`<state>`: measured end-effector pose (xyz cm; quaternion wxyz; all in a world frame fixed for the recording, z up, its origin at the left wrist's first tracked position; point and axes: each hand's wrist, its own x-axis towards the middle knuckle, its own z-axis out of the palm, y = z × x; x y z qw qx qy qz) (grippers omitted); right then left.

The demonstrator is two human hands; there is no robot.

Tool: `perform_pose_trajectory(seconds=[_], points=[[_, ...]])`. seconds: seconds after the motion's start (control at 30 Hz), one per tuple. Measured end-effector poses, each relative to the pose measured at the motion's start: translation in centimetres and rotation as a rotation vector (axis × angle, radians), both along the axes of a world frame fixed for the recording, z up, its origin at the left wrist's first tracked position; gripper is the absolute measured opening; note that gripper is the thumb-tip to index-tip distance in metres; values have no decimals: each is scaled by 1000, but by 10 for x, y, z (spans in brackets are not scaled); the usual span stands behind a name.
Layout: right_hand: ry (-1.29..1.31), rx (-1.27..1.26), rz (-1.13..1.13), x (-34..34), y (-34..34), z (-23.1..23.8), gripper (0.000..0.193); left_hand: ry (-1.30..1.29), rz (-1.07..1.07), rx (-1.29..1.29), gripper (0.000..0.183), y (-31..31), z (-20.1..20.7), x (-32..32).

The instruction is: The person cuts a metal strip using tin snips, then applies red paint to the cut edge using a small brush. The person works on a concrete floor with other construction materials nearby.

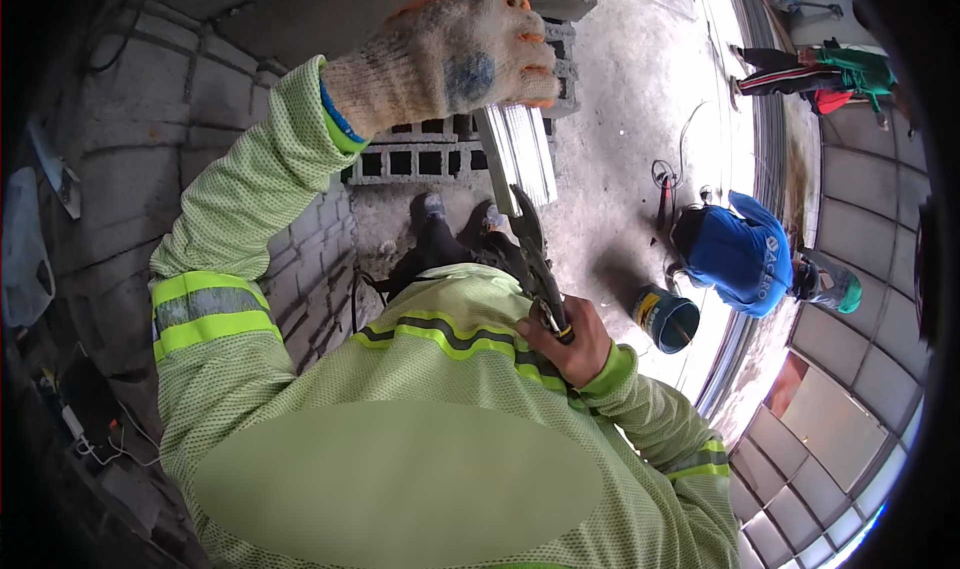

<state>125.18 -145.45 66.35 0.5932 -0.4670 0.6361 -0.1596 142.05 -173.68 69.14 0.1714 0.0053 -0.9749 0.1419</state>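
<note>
Green shirt (440, 381) up close, gloved left hand (465, 57) raised with a metal channel (520, 154), bare right hand (575, 347) with a tool (541, 271).
Left fingers curl together, clamped on the channel's upper end; it slants down in front of the body. Right fingers are wrapped round the tool's handle, its tip at the channel's lower end, contact unclear. Blocks (415, 161) lie beyond; rightward, a bucket (652, 314) stands near a person in blue (740, 259).
</note>
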Motion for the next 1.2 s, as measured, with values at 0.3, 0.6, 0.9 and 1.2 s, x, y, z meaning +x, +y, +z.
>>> perform_pose_trajectory(seconds=[0.3,0.6,0.9,1.2], points=[[-183,-101,-106,7,4,-9,28,-140,123,-134,31,-3,-55,-1],[-105,-87,-73,4,3,-8,28,15,-279,1273,30,-3,-52,-6],[53,-104,-52,7,-4,-2,23,310,-644,2602,30,-17,-72,-13],[-246,30,-76,-4,1,25,31,269,-730,2685,30,-8,-63,-17]])
